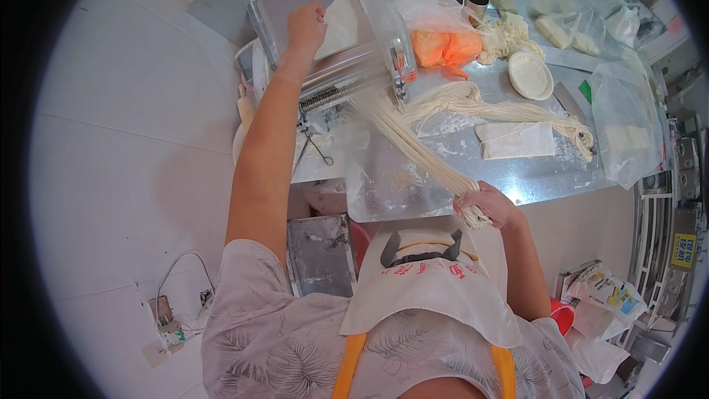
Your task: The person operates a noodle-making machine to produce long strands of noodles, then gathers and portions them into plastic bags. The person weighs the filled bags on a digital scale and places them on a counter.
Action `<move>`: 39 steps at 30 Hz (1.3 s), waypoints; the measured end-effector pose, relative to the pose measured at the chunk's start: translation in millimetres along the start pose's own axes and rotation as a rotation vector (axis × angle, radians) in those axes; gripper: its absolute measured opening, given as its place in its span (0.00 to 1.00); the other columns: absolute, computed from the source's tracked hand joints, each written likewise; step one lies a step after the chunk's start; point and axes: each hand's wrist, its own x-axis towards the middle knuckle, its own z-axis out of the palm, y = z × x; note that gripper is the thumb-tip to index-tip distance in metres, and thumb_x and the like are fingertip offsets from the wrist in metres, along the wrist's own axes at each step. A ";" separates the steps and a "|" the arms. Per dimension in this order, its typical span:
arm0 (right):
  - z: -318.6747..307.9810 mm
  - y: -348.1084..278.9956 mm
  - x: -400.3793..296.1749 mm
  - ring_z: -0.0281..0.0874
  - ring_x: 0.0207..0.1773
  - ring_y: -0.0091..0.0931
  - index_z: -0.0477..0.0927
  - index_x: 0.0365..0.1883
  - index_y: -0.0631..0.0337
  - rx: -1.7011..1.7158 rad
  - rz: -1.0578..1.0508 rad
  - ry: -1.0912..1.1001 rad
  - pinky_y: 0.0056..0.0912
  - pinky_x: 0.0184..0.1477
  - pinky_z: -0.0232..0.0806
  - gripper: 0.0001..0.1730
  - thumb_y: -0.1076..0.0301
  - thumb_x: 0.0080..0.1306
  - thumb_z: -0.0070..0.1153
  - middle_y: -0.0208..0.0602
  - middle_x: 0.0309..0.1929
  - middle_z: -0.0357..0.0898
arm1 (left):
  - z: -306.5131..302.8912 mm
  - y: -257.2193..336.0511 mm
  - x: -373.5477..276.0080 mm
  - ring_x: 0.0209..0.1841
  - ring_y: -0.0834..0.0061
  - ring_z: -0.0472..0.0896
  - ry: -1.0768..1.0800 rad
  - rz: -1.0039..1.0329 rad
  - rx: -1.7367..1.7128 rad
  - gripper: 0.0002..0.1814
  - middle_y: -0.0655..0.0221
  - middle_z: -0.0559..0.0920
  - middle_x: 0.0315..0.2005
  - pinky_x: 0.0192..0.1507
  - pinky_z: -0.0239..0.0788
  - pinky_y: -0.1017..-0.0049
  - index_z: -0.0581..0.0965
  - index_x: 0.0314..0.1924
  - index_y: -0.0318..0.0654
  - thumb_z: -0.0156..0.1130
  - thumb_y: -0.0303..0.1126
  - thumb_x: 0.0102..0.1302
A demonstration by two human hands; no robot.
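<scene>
My right hand [493,205] is closed around the end of a bundle of fresh noodles [424,152] at the table's near edge. The strands stretch up and left to the cutting rollers [332,95] of a metal noodle machine [266,16]. Over the machine's sloping feed tray, my left hand [307,25] has its fingers curled beside a pale dough sheet [344,22]. Whether those fingers pinch the sheet's edge is hidden. Behind the held strands, a second long bundle of noodles [498,111] lies across the metal table [382,194].
A folded white cloth [515,140], a round bowl of flour [530,75], an orange bag [446,49] and a metal cup [476,3] stand on the table. Scissors [316,149] lie below the machine. A clear plastic bag [626,122] overhangs the right edge.
</scene>
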 end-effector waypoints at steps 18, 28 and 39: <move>7.0 -2.7 -0.6 0.80 0.32 0.23 0.82 0.35 0.64 0.029 0.009 0.014 0.27 0.37 0.72 0.10 0.66 0.62 0.59 0.34 0.31 0.83 | 14.6 -11.2 -15.1 0.37 0.66 0.89 0.009 0.042 -0.028 0.07 0.64 0.89 0.33 0.44 0.79 0.68 0.86 0.37 0.38 0.66 0.23 0.59; -1.5 1.5 1.4 0.79 0.31 0.23 0.84 0.33 0.65 0.001 -0.016 0.021 0.27 0.36 0.71 0.11 0.65 0.61 0.59 0.35 0.31 0.83 | -42.9 78.3 -84.6 0.37 0.71 0.88 0.168 -0.095 -0.321 0.07 0.64 0.89 0.34 0.42 0.77 0.70 0.85 0.44 0.39 0.67 0.30 0.69; -4.6 -9.9 -4.2 0.79 0.31 0.23 0.83 0.31 0.65 -0.059 -0.002 0.041 0.27 0.36 0.71 0.11 0.64 0.61 0.59 0.34 0.30 0.83 | 100.2 115.6 -339.0 0.34 0.70 0.87 -0.713 -0.571 -0.824 0.10 0.62 0.89 0.32 0.40 0.78 0.67 0.84 0.43 0.33 0.63 0.33 0.72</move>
